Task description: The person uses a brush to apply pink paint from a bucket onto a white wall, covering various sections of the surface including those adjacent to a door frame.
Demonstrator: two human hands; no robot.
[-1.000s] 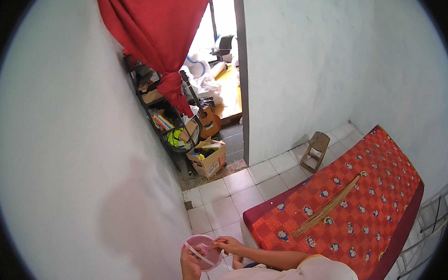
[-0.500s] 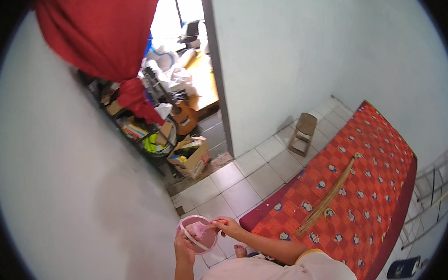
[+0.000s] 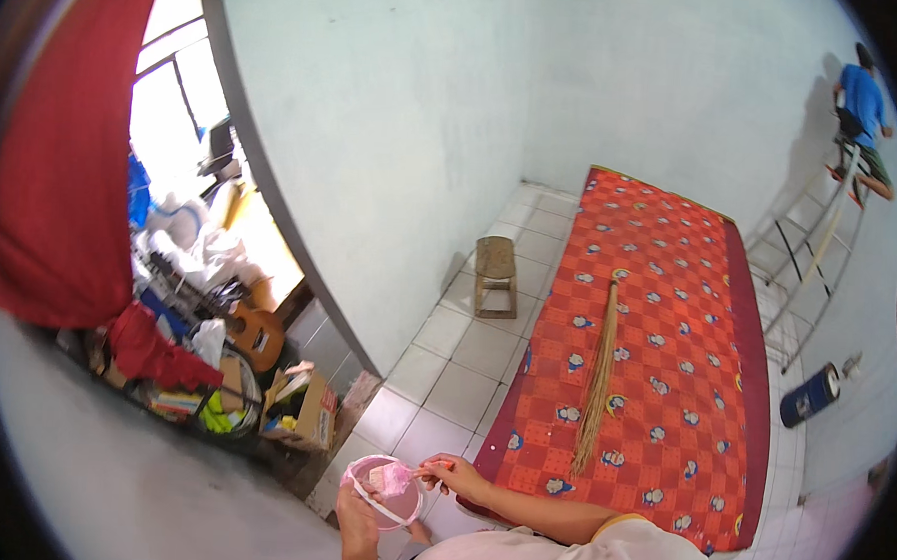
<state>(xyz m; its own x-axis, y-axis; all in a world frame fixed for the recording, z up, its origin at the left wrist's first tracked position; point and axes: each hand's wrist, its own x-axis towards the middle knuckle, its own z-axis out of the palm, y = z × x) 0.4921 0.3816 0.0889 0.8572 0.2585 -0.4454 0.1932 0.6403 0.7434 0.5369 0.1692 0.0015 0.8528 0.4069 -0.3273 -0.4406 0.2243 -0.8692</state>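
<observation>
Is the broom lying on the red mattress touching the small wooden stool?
Apart. The head view shows the broom on the mattress, with white tiles between it and the stool.

One small pink bucket (image 3: pixel 387 490), one straw broom (image 3: pixel 597 379), one red patterned mattress (image 3: pixel 668 290), one wooden stool (image 3: pixel 496 274), one guitar (image 3: pixel 238 323), one ladder (image 3: pixel 805 258)

In front of you a red patterned mattress (image 3: pixel 656 349) lies on the white tiled floor (image 3: pixel 465 366), with a long straw broom (image 3: pixel 598 377) on it. Beside it stands a small wooden stool (image 3: pixel 496 274). At your left you see a brown guitar (image 3: pixel 241 326) and a cardboard box (image 3: pixel 303 409).
</observation>
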